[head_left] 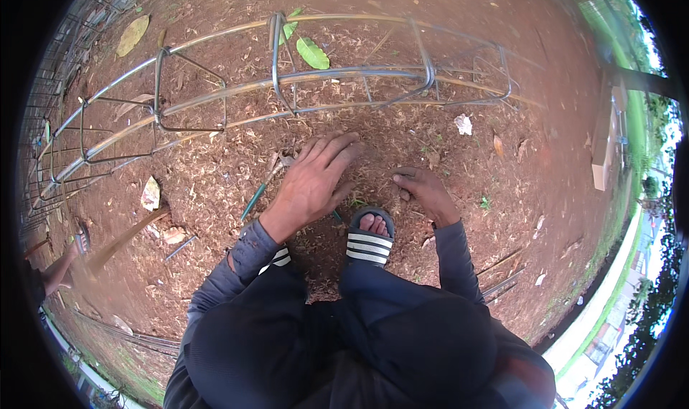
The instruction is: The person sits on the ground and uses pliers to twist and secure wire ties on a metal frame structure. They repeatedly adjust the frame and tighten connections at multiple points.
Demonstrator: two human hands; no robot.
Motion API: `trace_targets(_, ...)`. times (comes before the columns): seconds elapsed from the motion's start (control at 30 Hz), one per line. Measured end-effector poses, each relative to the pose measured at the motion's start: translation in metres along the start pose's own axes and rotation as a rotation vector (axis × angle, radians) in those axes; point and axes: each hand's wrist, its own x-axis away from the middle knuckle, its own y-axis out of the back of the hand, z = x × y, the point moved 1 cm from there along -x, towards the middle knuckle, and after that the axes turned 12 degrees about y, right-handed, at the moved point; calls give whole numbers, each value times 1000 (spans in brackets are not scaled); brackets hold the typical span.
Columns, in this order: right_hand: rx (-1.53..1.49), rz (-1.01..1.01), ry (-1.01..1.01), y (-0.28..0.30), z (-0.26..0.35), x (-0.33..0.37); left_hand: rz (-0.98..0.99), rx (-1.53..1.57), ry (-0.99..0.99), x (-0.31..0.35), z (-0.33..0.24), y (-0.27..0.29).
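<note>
My left hand (310, 185) is stretched out with its fingers extended, low over the dirt. Beneath it lies a hand tool with teal handles (253, 201), which look like those of pincers. The hand hides most of that tool, and I see no grip on it. To the right, my right hand (425, 192) is curled, its thumb and fingers pressed together. Whatever it may hold is too small or hidden to name. Beyond both hands, a long rebar cage (215, 95) of steel bars and bent square stirrups (277, 64) lies on the ground, touched by neither hand.
Brown soil carries dry leaves, a green leaf (312, 53) and a whitish scrap (463, 124). More rebar cages (54, 71) stand at far left. Another person's hand or foot (74, 249) shows at the left edge, near a wooden handle (129, 238). Thin rods (502, 285) lie at right.
</note>
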Motion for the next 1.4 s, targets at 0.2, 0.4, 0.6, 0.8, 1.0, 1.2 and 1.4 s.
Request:
trace_targets(0.2,58,285,-38,-25,59,17,284,27,-66,-8,19,-10)
trace_targets(0.4,283,541,206,-27,61,13,703,379,-84,-4,35,0)
trace_targets(0.6,271,734,337,-32,79,8,956,468,36,-11,39,22)
trace_targets(0.8,939,670,791,-47,103,14,1003,447,16,-10,36,13)
trace_targets(1.0,1074,544,765,-35,95,16,657,806,444,-3,51,19)
trace_targets(1.2,1046,351,735,-35,103,29,238,890,929,9,74,15)
trace_targets(1.4,922,441,759,-36,110,17,43,314,9,16,55,13)
